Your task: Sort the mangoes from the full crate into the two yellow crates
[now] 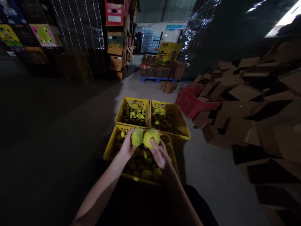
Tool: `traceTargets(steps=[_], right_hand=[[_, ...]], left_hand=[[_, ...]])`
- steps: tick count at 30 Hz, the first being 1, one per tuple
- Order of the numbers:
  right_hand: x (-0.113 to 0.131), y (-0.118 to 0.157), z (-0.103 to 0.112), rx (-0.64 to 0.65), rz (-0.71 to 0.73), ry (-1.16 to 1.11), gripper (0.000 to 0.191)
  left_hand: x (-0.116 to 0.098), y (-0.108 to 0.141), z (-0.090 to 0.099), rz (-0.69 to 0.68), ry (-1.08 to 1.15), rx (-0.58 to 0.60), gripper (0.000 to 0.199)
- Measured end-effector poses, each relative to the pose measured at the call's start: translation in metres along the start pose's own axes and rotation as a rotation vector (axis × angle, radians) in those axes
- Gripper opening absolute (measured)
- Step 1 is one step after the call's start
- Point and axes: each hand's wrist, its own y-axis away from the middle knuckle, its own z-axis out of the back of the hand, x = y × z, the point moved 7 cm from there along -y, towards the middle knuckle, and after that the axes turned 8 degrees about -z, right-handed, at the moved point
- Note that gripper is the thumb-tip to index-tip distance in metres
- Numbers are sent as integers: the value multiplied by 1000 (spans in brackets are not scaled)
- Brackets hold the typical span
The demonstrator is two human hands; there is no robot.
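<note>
Side by side above the near yellow crate (107, 150), my two hands each grip a fruit. My left hand (127, 147) is closed around a green lemon (137, 137) with a bumpy skin. A larger, rounder yellow lemon (150, 138) sits in my right hand (161, 154), with the thumb pressed on its front. The two fruits are very near each other; I cannot tell whether they touch. Below them, the near crate holds many green and yellow lemons (147, 174), partly hidden by my hands and in shadow.
Behind stand two more yellow crates, the left one (116, 116) and the right one (184, 127), both with lemons. A red crate (188, 102) and a heap of cardboard boxes (244, 110) lie at the right. Farther back are a blue pallet (152, 79) and stacked cartons (115, 40).
</note>
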Motion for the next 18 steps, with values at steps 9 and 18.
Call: traceTargets(steps=[9,18], right_hand=[[34,18,-14,74,456,558,69],[47,32,-16,151,622,685,68]], left_hand=[[-31,-8,5,-392,-134,34,22],[-44,3,1,-664,-336,165,26]])
